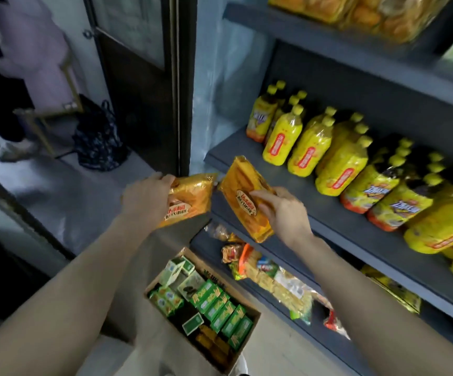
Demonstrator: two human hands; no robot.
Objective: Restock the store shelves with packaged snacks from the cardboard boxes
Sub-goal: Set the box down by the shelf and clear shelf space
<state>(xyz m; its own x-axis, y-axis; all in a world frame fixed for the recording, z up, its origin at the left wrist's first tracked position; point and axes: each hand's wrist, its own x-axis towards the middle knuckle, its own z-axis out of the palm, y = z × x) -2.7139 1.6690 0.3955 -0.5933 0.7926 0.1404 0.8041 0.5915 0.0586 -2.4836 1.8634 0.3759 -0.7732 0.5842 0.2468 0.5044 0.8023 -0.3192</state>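
Note:
My left hand (146, 198) grips an orange snack packet (192, 196) by its left end, just off the left corner of the middle grey shelf (325, 213). A second orange snack packet (243, 196) is held in my right hand (283, 213), tilted, its far end over that shelf's front left corner. Below my arms an open cardboard box (255, 316) stands on the floor, holding several green packets (220, 308) and some darker ones.
Yellow bottles in shrink-wrapped packs (312, 147) fill the middle shelf to the right. Mixed snack bags (268, 275) lie on the lower shelf. Orange packs (355, 12) sit on the top shelf. A dark door frame (182, 85) and a dark bag (97, 139) are at the left.

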